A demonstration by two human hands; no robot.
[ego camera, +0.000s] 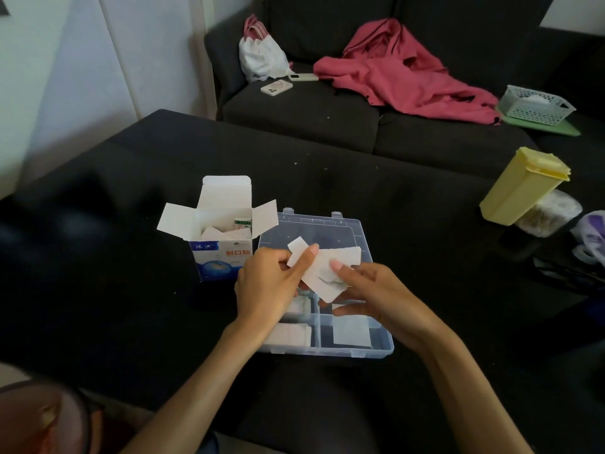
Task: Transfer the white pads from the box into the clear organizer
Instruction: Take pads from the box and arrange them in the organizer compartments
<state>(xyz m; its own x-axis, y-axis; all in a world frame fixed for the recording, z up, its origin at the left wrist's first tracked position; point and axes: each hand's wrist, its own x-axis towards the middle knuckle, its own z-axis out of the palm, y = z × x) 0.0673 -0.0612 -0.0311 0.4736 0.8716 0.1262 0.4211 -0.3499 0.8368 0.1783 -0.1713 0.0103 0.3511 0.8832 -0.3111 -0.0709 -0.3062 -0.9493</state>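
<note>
You hold a small bunch of flat white rectangular pads (327,267) between your two hands, above the middle of the clear plastic compartment organizer (376,350). Your left hand (271,290) pinches the left end of the bunch, thumb on top and fingers curled beneath, with one pad sticking up past the thumb tip. Your right hand (373,291) grips the right side of the bunch, its thumb pressed on the top pad and its fingers curled under. Below your hands, the organizer lies open on the black table (131,306), and more white pads (352,330) already sit in its near compartments, one flat square under your right hand and folded ones under your left wrist. Just beyond your left hand, touching or nearly touching the organizer's left edge, stands the white and blue cardboard box (219,247) with its flaps open and more pads showing inside. Well out to the right of your right hand, a pale yellow plastic container (523,188) leans on a clear bag. Far beyond both hands, a dark grey sofa (301,109) carries a crumpled pink garment (409,77), a white drawstring bag (262,57), two phones (276,86) and, at its right end, a white perforated plastic basket (537,104).
</note>
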